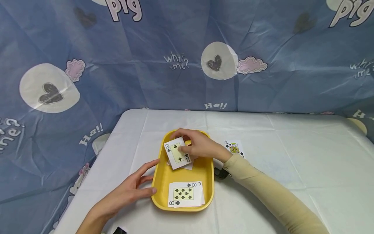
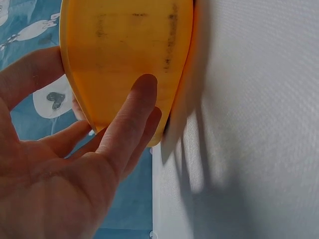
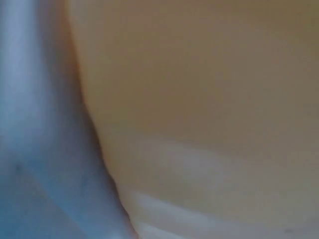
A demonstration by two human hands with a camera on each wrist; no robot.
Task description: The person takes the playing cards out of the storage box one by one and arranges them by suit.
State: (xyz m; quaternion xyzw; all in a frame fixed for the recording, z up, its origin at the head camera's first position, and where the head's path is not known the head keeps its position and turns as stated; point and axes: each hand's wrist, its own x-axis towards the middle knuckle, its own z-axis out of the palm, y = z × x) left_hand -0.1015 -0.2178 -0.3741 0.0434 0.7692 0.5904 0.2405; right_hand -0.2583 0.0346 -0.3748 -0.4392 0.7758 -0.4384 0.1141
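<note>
In the head view, my right hand [image 1: 201,144] pinches a two of clubs playing card [image 1: 175,159] between thumb and fingers, tilted over the far half of a yellow tray [image 1: 190,177]. Beneath it, other cards [image 1: 189,165] in the tray are mostly covered. A stack of cards topped by an eight of spades [image 1: 184,194] lies in the near half. My left hand [image 1: 135,185] rests its spread fingertips against the tray's left side. The left wrist view shows those fingers [image 2: 127,119] fairly straight along the outer wall [image 2: 124,45].
On the white-covered table [image 1: 280,175], a king of spades [image 1: 234,148] lies right of the tray, partly behind my right forearm. A black device [image 1: 221,173] sits by my right wrist. Patterned blue cloth [image 1: 152,84] hangs behind. The right wrist view is too blurred to read.
</note>
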